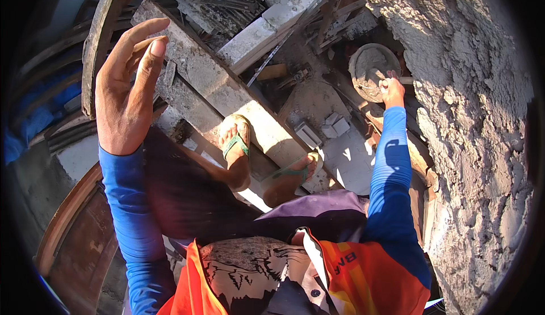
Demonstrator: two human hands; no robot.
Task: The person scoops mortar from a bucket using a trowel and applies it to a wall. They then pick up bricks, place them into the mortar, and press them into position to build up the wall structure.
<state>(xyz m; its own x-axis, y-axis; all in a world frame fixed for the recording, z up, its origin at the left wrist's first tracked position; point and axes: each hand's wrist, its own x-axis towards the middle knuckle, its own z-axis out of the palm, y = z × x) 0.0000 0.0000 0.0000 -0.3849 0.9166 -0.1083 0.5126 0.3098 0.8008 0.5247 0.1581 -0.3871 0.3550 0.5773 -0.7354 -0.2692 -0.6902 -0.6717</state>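
Right hand [393, 92] at bucket [356, 83]: fingers curled, grip unclear; steady wrist advisable. Left of bucket, left hand [125, 91]: fingers loosely bent.

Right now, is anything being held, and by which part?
The left hand holds nothing. The right hand is curled at the round bucket; whether it grips anything there, I cannot tell.

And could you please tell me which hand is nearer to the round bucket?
Right: the right hand is at the lower-right edge of the bucket; the left hand is raised well off to its left.
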